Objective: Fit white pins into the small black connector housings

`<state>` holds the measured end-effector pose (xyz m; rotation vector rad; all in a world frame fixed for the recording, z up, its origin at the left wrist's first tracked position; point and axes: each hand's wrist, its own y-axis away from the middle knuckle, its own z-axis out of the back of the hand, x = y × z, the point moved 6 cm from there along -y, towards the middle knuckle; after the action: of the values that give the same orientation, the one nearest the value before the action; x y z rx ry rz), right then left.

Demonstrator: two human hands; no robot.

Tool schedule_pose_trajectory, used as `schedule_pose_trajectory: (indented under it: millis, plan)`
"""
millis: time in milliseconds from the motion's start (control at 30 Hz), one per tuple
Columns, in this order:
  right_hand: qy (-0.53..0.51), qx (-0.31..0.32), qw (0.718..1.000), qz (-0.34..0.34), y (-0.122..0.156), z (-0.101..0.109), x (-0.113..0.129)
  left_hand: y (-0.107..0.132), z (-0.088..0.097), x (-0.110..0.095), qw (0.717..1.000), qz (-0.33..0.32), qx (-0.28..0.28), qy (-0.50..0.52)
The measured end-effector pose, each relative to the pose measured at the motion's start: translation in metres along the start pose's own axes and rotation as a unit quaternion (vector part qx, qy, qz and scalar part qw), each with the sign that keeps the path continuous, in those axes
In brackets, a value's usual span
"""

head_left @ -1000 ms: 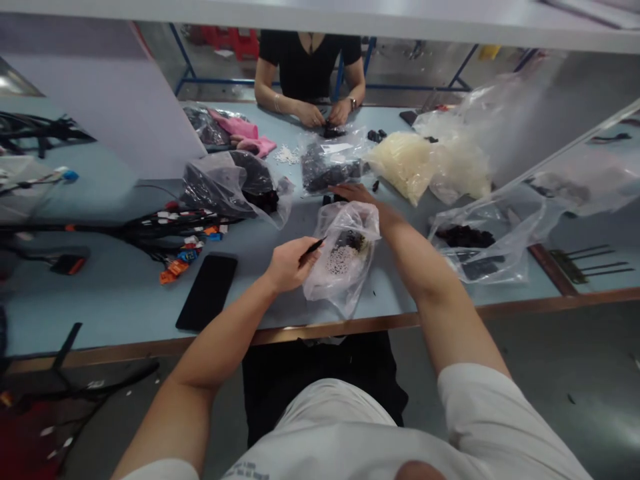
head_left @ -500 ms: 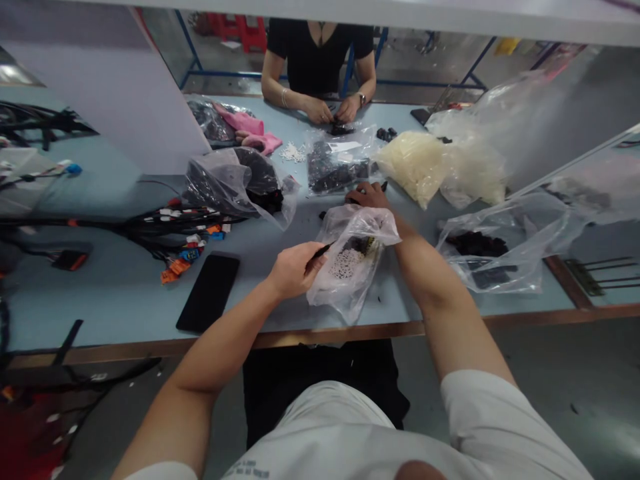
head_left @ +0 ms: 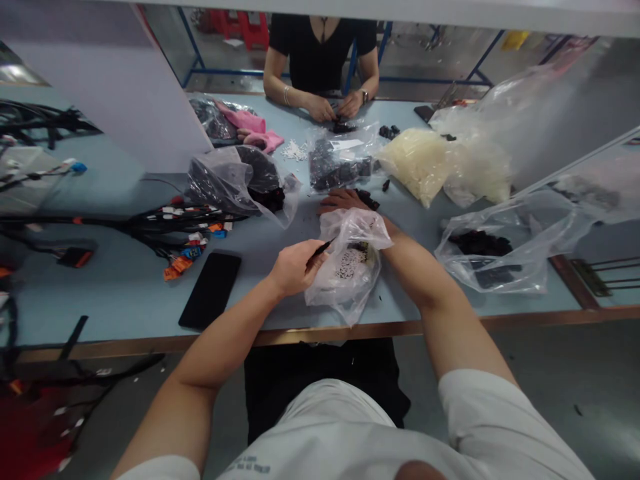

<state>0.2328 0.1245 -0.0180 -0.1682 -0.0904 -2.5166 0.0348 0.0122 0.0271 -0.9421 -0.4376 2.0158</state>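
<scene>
My left hand (head_left: 296,268) is closed around a thin dark piece (head_left: 321,249), whose pointed end sticks out to the right over a clear plastic bag (head_left: 345,293). The bag lies crumpled at the table's front edge, with small white pieces (head_left: 353,264) and something dark and yellowish inside. Beyond the bag's upper edge, my right hand (head_left: 341,200) rests low over the table, its fingers reaching left and looking apart. The bag partly hides that hand and its fingertips. Small black parts (head_left: 368,199) lie beside it on the right.
A phone (head_left: 210,290) and a wire harness (head_left: 145,230) with coloured connectors lie left. Bags of black parts (head_left: 250,183) (head_left: 480,247) flank my hands. A bag of cream pieces (head_left: 417,160) stands back right. Opposite, a co-worker's hands (head_left: 336,107) handle a black part.
My right hand has moved left behind the bag, uncovering black parts to its right. The bag's upper edge has shifted slightly. My left hand stays in place with the dark piece.
</scene>
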Motion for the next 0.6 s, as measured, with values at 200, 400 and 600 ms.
schedule_pose_trajectory:
  millis: [200, 400, 600]
  plan:
    - [0.04, -0.02, 0.98, -0.192, 0.025, 0.009, -0.044, 0.001, 0.0, 0.002, 1.0, 0.018, 0.004, -0.009]
    - [0.052, -0.001, 0.964, -0.262, 0.038, 0.011, -0.043, 0.001, -0.005, 0.004, 0.999, 0.033, 0.018, -0.015]
    - [0.056, 0.005, 0.96, -0.273, 0.04, 0.012, -0.021, 0.0, -0.004, 0.01, 0.998, 0.053, 0.018, -0.024]
